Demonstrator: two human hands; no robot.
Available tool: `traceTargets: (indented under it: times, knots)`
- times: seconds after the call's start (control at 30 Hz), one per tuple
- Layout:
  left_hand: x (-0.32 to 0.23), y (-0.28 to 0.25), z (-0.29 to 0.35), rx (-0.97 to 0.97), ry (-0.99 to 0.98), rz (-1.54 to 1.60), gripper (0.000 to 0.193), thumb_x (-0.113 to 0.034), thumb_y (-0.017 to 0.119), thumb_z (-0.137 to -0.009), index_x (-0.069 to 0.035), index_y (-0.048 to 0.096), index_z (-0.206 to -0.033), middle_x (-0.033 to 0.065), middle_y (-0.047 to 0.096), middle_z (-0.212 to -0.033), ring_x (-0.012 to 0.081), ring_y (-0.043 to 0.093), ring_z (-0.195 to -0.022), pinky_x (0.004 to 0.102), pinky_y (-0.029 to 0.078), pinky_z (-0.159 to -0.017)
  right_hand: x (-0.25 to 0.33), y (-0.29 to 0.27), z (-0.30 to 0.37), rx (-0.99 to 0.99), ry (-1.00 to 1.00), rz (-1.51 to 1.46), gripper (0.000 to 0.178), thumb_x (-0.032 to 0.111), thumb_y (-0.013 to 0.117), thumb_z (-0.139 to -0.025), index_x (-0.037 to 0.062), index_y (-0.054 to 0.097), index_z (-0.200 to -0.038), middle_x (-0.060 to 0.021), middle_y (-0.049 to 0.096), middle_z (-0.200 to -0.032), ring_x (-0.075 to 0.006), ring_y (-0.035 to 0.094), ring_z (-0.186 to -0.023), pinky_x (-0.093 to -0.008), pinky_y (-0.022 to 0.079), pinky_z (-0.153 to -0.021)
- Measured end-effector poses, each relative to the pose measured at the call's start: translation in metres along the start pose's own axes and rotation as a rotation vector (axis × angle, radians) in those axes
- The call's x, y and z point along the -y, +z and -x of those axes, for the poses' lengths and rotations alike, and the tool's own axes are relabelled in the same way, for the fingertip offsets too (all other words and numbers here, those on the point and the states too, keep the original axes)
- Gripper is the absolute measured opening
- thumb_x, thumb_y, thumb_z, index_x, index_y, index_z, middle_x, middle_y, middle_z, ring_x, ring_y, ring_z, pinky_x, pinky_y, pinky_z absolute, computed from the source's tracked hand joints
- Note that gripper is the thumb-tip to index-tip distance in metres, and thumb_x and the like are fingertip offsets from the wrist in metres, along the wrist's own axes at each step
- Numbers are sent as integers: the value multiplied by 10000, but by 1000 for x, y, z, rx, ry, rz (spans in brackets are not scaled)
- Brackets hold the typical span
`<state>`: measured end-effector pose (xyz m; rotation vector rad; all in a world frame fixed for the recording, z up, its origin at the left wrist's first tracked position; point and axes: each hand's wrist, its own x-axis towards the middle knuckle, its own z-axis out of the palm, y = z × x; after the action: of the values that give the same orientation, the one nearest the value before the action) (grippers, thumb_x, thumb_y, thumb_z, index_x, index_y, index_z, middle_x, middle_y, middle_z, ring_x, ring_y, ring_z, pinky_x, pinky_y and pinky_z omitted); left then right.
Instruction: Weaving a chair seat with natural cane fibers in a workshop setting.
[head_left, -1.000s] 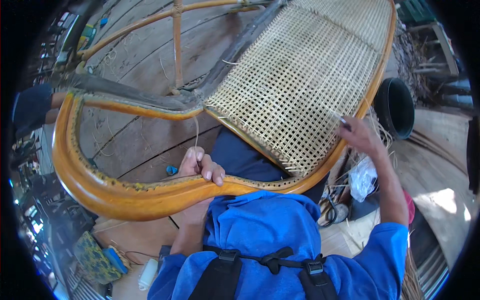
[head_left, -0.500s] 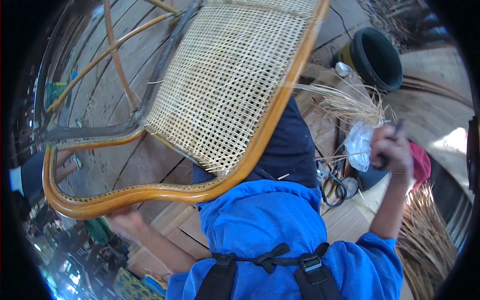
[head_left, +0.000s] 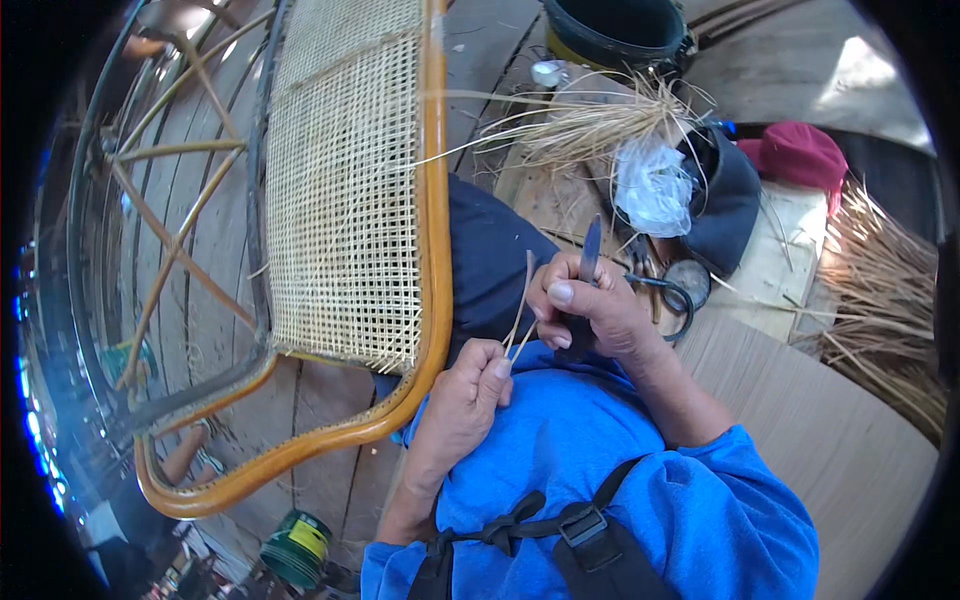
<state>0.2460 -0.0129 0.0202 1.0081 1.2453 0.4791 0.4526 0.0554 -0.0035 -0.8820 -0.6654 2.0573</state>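
In front of my torso, my left hand [head_left: 466, 400] is closed, pinching thin rattan strips [head_left: 519, 305] between thumb and fingertips. Close beside it, my right hand [head_left: 592, 305] grips a knife [head_left: 592, 245] with its dark blade pointing up and away from me. The right fingers are near the strips; whether they touch them is hard to see. Left of my hands leans a chair frame with a woven cane panel [head_left: 345, 200], bordered by a glossy orange-brown wooden rail [head_left: 436, 230]. Neither hand touches it. Loose cane ends stick out along the panel's lower edge.
A bundle of pale strips [head_left: 600, 125] lies by a clear plastic bag [head_left: 652, 188], with a dark bucket [head_left: 620, 35] behind. Scissors [head_left: 678, 308], a red cap [head_left: 797, 155] and a heap of rattan [head_left: 885, 300] are on the right. A green bucket [head_left: 296, 548] stands lower left.
My hands have come together before my torso: the left from the chair's lower rail, the right from the bag area with the knife. Rattan strips are now in the left. The view has shifted right.
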Motion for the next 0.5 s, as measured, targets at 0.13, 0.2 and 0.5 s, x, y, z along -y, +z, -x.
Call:
traceTargets:
  times: [0.13,0.2,0.5]
  knots:
    - [5,-1,-16,-76,-42,154,148,-205,480,-1015,-59,500,-1035,-15,529,-738,31,420,-586,169,352,-523,-19,-56,17,-295,-165,1006,297,309,554,-943,20,606,-898,-141,603,-808,-297,576,-669,-357,476,-643]
    - [12,-8,-29,-103,7,215,165,-194,486,-1009,-43,513,-1072,-8,554,-758,41,450,-603,181,384,-548,-32,-85,32,-446,-66,1403,325,315,528,-947,9,636,-951,-188,615,-845,-382,577,-789,-401,479,-737]
    - [12,-12,-73,16,-133,241,242,-169,542,-971,-25,553,-1165,52,675,-951,85,615,-780,208,459,-692,-71,-149,69,-618,22,1856,455,184,707,-761,65,563,-1175,-153,601,-1057,-351,565,-1047,-443,461,-881]
